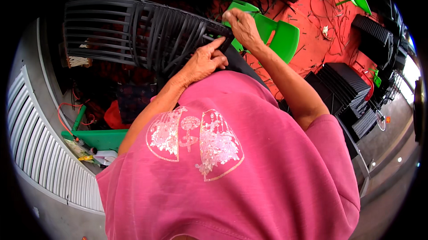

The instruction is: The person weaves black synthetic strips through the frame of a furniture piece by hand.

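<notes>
Across my lap lies a black frame (100, 30), wound with flat black strips (167, 35) that stand close together toward its right end. My left hand (203, 64) rests on that end, the index finger stretched along the frame's edge and the other fingers bent. Just beyond the corner, my right hand (240, 26) is raised with its fingers closed in a pinch. Whatever it may hold is too dark and small to make out.
Green plastic chairs (287, 39) stand beyond my right hand on a red floor (307, 21) strewn with black offcuts. Stacked black woven pieces (343, 82) are at the right. A green board (104, 138) and an orange hose (60, 113) lie at the left, beside a slatted white panel (44, 151).
</notes>
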